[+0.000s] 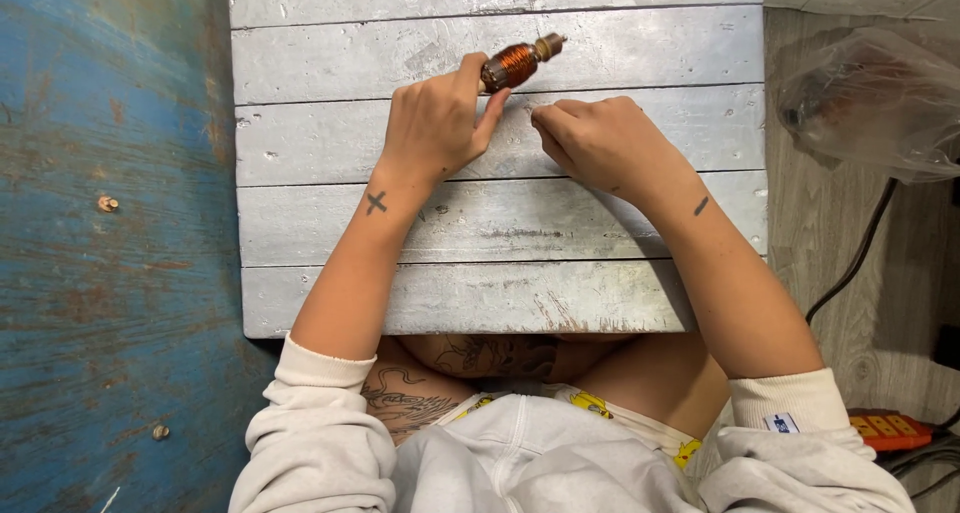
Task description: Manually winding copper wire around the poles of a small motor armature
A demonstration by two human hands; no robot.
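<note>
Resting on whitewashed planks [500, 223] above blue floor [110, 273], left hand [435, 123] grips copper-wound rotor [515, 63]; right hand [600, 143] pinches shut.

The left hand [435, 128] and right hand [598, 143] rest side by side on the plank table [480, 293]. The motor coil [518, 63] sits in the left hand's fingertips, above the boards. A plastic bag [868, 98] lies right of the table, with a power strip [890, 429] nearer the person.

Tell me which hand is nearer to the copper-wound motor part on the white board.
Left. The left hand grips the copper-wound motor part by its near end. The right hand is closed in a pinch just below and right of it, not touching it.
</note>
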